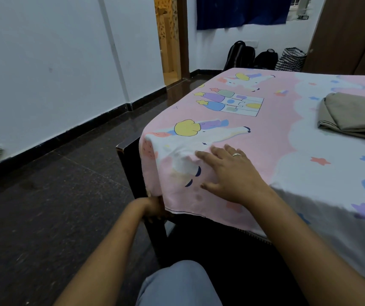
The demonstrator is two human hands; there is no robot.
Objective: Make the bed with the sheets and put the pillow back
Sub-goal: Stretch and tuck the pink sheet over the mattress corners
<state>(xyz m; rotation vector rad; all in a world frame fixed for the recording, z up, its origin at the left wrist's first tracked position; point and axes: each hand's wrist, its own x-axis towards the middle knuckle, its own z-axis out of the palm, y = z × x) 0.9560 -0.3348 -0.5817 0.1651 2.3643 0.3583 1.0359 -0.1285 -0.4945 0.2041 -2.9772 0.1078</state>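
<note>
The pink cartoon sheet [265, 138] covered the bed corner [126, 152]. The right hand [228, 173] lay flat on it, fingers spread. The left hand [155, 208] was just under the hanging edge; I cannot tell its grip. I think pulling tight, then tucking smoothly, works best.

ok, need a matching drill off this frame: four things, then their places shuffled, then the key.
Things:
1. right hand
2. left hand
3. folded olive cloth
4. black backpacks

Places:
A. on the floor, far end of the room
B. flat on top of the pink sheet, near corner
C. lying on the sheet, far right
D. low at the sheet's hanging corner

Pairs: 1-B, 2-D, 3-C, 4-A
</note>
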